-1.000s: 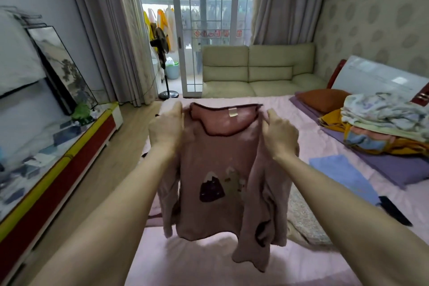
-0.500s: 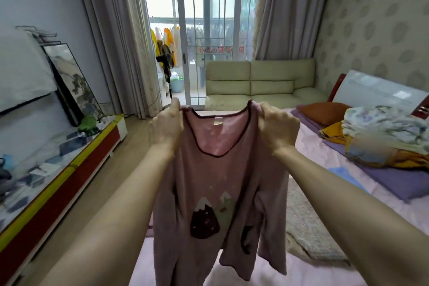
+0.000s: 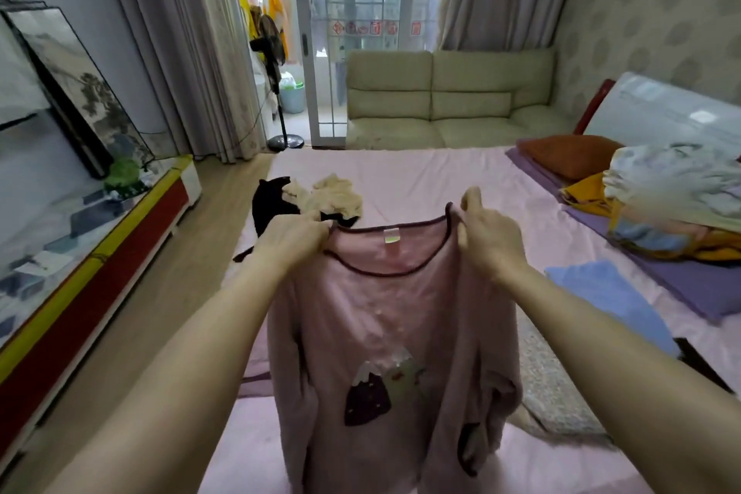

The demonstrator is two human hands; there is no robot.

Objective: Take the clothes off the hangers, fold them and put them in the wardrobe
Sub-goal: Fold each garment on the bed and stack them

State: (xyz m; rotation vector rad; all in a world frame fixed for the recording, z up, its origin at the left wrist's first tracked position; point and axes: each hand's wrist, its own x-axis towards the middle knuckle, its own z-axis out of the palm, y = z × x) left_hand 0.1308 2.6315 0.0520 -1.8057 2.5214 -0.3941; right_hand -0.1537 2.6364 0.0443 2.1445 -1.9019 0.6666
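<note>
I am holding the pink top (image 3: pixel 385 333) up by its shoulders over the near part of the bed (image 3: pixel 421 172), its hem and sleeves hanging down toward the sheet. My left hand (image 3: pixel 294 235) is pinching the left shoulder seam with curled fingers, my right hand (image 3: pixel 487 237) is gripping the right shoulder, thumb up. Compared with half a second ago I am bringing the garment lower and nearer the mattress; it was raised in front of the window then. I am reading that as the hanger step being done for this piece and the laying-out for folding coming next. A mountain-like appliqué (image 3: pixel 381 389) is facing me on the chest. The neck label (image 3: pixel 391 235) is showing pale green and white, but I am making out no writing on it. Beyond my hands a dark garment (image 3: pixel 270 203) and a cream one (image 3: pixel 328 194) are lying loose on the bed; a folded blue cloth (image 3: pixel 601 301) is lying to my right, a bedding stack (image 3: pixel 677 196) farther right. Far off, red stickers (image 3: pixel 373 28) on the glass door are too small to read.
</note>
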